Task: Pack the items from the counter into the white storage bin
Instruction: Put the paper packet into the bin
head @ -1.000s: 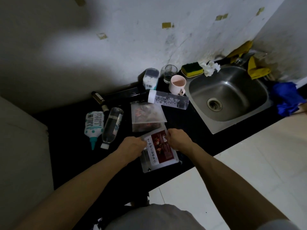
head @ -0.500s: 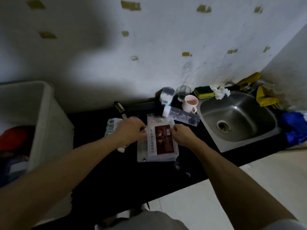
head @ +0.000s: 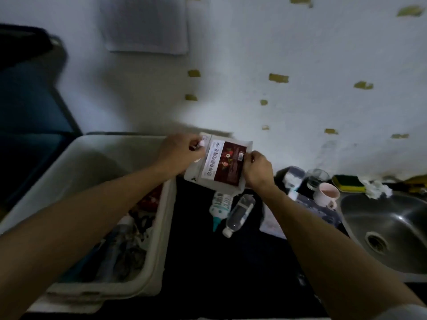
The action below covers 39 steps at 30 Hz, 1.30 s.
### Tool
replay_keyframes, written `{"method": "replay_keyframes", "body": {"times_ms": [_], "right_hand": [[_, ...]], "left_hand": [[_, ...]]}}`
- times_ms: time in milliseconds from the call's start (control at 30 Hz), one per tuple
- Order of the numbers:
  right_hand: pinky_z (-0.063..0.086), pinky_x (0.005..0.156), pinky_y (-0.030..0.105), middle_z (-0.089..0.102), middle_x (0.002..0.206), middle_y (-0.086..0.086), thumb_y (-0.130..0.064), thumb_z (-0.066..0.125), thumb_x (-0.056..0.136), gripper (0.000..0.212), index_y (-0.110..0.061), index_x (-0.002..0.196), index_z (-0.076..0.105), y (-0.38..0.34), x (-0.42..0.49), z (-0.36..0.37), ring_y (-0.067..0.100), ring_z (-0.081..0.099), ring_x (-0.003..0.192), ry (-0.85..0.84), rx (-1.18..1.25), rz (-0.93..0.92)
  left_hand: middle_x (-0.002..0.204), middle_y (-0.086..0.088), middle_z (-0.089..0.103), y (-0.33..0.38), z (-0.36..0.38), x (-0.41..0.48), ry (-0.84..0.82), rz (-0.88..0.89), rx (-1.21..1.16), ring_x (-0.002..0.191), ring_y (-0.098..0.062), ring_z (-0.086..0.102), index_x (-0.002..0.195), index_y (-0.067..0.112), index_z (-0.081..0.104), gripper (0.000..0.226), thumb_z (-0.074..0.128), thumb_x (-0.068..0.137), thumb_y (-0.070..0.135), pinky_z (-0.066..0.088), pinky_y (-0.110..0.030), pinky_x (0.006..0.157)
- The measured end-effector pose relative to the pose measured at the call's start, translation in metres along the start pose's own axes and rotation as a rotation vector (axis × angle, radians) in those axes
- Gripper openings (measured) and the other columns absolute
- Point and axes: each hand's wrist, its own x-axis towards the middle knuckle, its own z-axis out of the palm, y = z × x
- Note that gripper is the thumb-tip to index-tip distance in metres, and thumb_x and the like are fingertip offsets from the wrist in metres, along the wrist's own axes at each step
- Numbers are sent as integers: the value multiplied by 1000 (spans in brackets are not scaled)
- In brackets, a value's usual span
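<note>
Head view: pouch point(head: 224, 165), pinched at both edges by left hand point(head: 179, 151) and right hand point(head: 258, 169); early release risks missing bin point(head: 104, 146).

1. The dark surface point(head: 231, 262) has a white bin point(head: 104, 291) at its 9 o'clock side; whether the bin stands on it or beside it is unclear.
2. Near the middle lie a white bottle point(head: 220, 204) and, touching it at 3 o'clock, a clear bottle point(head: 239, 213), caps toward 7 o'clock.
3. A pouch point(head: 272, 224) lies flat at 3 o'clock of them.
4. At 1 o'clock stand a box point(head: 292, 175), a glass point(head: 317, 179) and a pink cup point(head: 327, 197).
5. A sponge point(head: 349, 183) and tissue point(head: 376, 189) sit at 2 o'clock, above the sink point(head: 397, 218).
</note>
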Motion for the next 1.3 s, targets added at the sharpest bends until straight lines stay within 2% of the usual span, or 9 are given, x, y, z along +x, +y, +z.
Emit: {"method": "replay_keyframes", "body": {"times_ms": [200, 333, 500, 667, 767, 833, 933, 1033, 1300], "right_hand": [[49, 78, 39, 68, 104, 18, -36, 35, 102, 37, -9, 94, 58, -92, -6, 47, 38, 62, 92, 28, 66, -65], [53, 78, 43, 69, 99, 15, -39, 33, 102, 39, -11, 95, 59, -138, -14, 79, 37, 64, 88, 5, 49, -145], [44, 66, 33, 64, 86, 4, -39, 32, 104, 35, -15, 95, 55, -175, -27, 112, 26, 61, 75, -35, -4, -279], [47, 62, 31, 66, 87, 1, -39, 35, 104, 30, -18, 98, 56, -188, -36, 145, 21, 64, 76, -88, -60, -379], [43, 59, 26, 60, 83, -5, -36, 36, 105, 30, -18, 109, 59, -191, -40, 157, 18, 62, 74, -130, -132, -434], [49, 55, 27, 60, 80, -7, -36, 37, 104, 28, -18, 111, 58, -190, -43, 164, 14, 63, 68, -209, -233, -500], [58, 64, 32, 64, 83, -4, -40, 41, 102, 23, -22, 105, 55, -186, -47, 172, 14, 66, 69, -402, -367, -583], [57, 67, 27, 65, 88, -4, -42, 45, 100, 17, -28, 106, 53, -180, -54, 178, 9, 66, 71, -556, -444, -638], [58, 72, 24, 67, 95, -8, -37, 45, 102, 17, -29, 100, 60, -171, -62, 188, 2, 67, 78, -824, -489, -655]], "left_hand": [[98, 6, 75, -43, -75, -12, 249, -86, 22, 85, -11, 69, 109, 26, 72, 26, 65, 88, 39, 57, -30, 79], [102, 5, 73, -78, -109, -28, 279, -136, 24, 87, -9, 69, 113, 23, 68, 28, 63, 91, 40, 58, -32, 81], [106, 1, 71, -121, -134, -53, 306, -212, -6, 91, -11, 68, 115, 20, 65, 30, 65, 90, 36, 59, -36, 81], [103, 2, 71, -160, -142, -72, 316, -252, -3, 89, -12, 67, 115, 20, 67, 32, 62, 91, 40, 59, -38, 79], [99, 5, 72, -181, -140, -84, 286, -279, -32, 86, -11, 67, 109, 21, 68, 30, 62, 89, 41, 58, -38, 78], [95, 6, 71, -192, -135, -90, 244, -306, -39, 83, -9, 66, 106, 22, 69, 27, 62, 88, 42, 59, -37, 75], [86, 8, 69, -208, -127, -95, 192, -341, -50, 77, -9, 65, 95, 24, 67, 21, 61, 88, 44, 58, -36, 69], [83, 8, 68, -222, -116, -100, 92, -375, -66, 76, -11, 65, 90, 25, 65, 18, 63, 86, 42, 58, -38, 71], [93, -5, 68, -243, -89, -105, -273, -563, -223, 86, -20, 67, 101, 11, 64, 30, 52, 99, 38, 54, -33, 72]]}}
